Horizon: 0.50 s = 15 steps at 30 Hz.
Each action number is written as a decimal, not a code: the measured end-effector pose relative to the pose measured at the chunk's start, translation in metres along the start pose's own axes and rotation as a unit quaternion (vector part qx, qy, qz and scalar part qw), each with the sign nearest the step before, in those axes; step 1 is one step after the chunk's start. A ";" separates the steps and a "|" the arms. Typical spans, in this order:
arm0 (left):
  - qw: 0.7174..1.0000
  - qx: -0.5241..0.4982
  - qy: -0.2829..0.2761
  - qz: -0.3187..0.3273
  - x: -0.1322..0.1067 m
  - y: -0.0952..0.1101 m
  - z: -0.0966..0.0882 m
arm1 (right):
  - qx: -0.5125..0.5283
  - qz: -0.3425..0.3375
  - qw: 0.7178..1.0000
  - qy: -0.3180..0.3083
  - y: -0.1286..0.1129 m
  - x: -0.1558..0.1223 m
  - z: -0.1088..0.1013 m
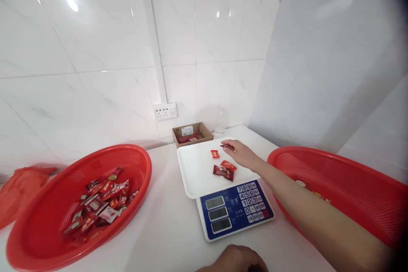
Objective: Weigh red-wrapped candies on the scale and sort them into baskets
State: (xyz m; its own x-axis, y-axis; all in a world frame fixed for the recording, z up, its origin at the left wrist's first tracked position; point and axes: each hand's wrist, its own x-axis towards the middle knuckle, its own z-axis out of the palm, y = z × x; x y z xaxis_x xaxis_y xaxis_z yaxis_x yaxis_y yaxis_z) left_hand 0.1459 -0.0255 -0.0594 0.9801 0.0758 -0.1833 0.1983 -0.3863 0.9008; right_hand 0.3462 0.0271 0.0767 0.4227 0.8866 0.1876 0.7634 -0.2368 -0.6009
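Note:
My right hand [239, 153] reaches over the white tray [194, 172] of a weighing scale, its fingers closed on a small dark red wrapped candy [228, 147]. Below that hand, a dark red candy packet [223, 172] and a brighter red packet [228, 165] lie touching on the tray. A small red packet [215, 154] with yellow print lies apart, left of my fingers. My left hand [237, 259] is at the bottom edge, in front of the scale's blue keypad panel [237, 210]. Its fingers are curled in, and what they hold, if anything, is hidden.
A red basket [145, 170] with many wrapped candies stands at left, beside a red plastic bag [22, 193]. Another red basket [350, 170] is at right, partly behind my forearm. An open cardboard box [206, 133] and a clear container [219, 125] stand near the tiled wall.

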 end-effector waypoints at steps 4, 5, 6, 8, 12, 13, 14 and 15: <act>1.000 -0.018 0.009 -0.007 -0.003 0.005 -0.002 | -0.049 0.019 0.998 0.020 0.008 0.000 0.008; 1.000 -0.023 0.012 -0.014 -0.004 0.008 -0.002 | -0.062 0.026 0.998 0.015 0.011 0.000 0.010; 0.999 -0.028 0.013 -0.021 -0.004 0.010 -0.003 | -0.074 0.033 0.997 0.007 0.013 0.000 0.013; 0.999 -0.034 0.014 -0.035 -0.006 0.013 -0.003 | -0.097 0.041 0.994 -0.016 0.016 0.001 0.017; 0.998 -0.022 0.019 -0.048 -0.006 0.012 -0.002 | -0.129 0.048 0.988 -0.075 0.013 0.001 0.028; 0.999 -0.016 0.022 -0.046 -0.006 0.010 -0.001 | -0.134 0.047 0.986 -0.089 0.011 0.000 0.031; 0.999 -0.014 0.022 -0.043 -0.005 0.007 0.000 | -0.138 0.043 0.984 -0.100 0.008 -0.001 0.036; 0.999 -0.013 0.021 -0.039 -0.004 0.004 0.002 | -0.143 0.034 0.983 -0.109 0.005 -0.003 0.040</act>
State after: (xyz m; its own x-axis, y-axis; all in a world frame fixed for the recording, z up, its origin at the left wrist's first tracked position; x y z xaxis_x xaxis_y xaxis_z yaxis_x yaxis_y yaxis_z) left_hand 0.1428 -0.0288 -0.0557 0.9608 0.1429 -0.2377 0.2739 -0.3536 0.8944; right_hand 0.3292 0.0392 0.0417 0.3870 0.9214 -0.0356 0.8558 -0.3733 -0.3581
